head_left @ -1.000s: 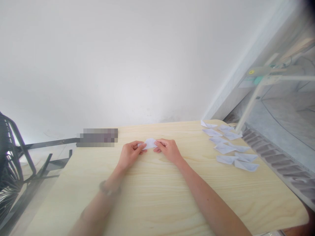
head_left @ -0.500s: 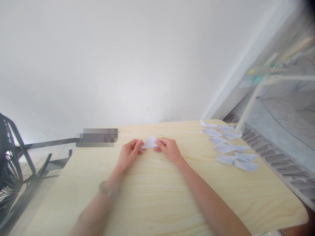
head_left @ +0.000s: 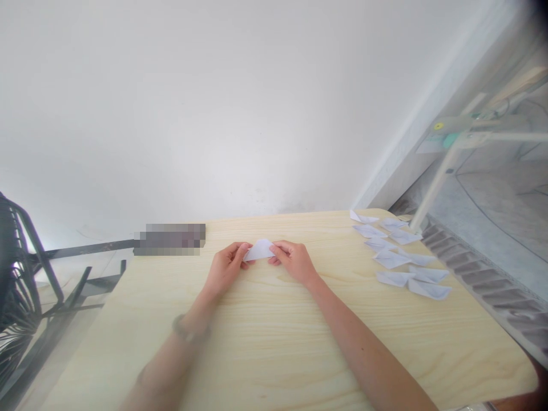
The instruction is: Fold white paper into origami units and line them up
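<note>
A small white folded paper piece (head_left: pixel 259 250) sits between both hands just above the light wooden table (head_left: pixel 274 348), near its far edge. My left hand (head_left: pixel 226 267) pinches the paper's left end with thumb and curled fingers. My right hand (head_left: pixel 293 260) pinches its right end the same way. The paper shows a pointed, triangular top. A bracelet circles my left wrist.
Several folded white paper pieces (head_left: pixel 398 257) lie scattered on the table's right side. A blurred-out patch (head_left: pixel 170 239) lies at the far left edge. A black wire chair (head_left: pixel 21 285) stands left of the table, a wooden pole (head_left: pixel 432 188) at the right, a white wall behind.
The paper piece has been raised and turned slightly between my fingers, its point now up. Both hands stay in nearly the same place.
</note>
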Available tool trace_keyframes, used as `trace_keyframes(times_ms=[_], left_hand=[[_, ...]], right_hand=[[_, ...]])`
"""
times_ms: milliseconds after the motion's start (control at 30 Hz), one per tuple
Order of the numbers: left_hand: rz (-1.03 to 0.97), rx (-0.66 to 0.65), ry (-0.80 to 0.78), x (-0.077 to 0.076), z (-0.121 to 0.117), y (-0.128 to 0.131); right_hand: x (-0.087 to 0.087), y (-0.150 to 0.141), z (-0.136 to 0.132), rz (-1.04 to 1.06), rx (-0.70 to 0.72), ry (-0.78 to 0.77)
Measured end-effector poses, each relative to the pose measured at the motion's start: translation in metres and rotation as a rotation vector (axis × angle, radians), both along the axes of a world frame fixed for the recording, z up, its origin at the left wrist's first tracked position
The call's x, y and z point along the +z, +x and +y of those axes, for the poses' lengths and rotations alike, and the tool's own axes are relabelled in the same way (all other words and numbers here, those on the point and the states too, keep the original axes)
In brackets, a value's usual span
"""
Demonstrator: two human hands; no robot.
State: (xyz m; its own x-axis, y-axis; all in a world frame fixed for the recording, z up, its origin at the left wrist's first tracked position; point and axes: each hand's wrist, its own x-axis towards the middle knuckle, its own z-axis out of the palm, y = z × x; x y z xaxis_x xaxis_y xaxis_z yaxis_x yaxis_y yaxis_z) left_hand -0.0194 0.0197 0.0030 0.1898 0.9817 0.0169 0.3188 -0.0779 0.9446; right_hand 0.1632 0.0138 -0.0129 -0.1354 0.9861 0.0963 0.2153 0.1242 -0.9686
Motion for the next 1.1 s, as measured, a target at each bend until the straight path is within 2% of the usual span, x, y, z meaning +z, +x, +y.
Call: trace_keyframes(times_ms=[133, 400, 533, 767, 1100], left_hand=[[0.038, -0.012, 0.009, -0.0001, 0.0009, -0.0018], [-0.085, -0.024, -0.038, 0.0009, 0.0019, -0.0032], [-0.084, -0.056, -0.055, 0.0016, 0.0013, -0.0029], [-0.046, -0.035, -0.110, 0.0029, 0.0012, -0.0023], [-0.098, 0.051, -0.081, 0.0030, -0.0006, -0.0006]], right_hand=[[-0.0021, 0.0003, 0.0005, -0.028, -0.009, -0.004], [-0.0006, -0.0011, -0.0009, -0.035, -0.045, 0.030], [0.0005, -0.0012, -0.0009, -0.016, -0.086, 0.006], [0.0013, -0.0002, -0.0012, -0.015, -0.036, 0.022], [0.0024, -0.0014, -0.0002, 0.034, -0.093, -0.025]])
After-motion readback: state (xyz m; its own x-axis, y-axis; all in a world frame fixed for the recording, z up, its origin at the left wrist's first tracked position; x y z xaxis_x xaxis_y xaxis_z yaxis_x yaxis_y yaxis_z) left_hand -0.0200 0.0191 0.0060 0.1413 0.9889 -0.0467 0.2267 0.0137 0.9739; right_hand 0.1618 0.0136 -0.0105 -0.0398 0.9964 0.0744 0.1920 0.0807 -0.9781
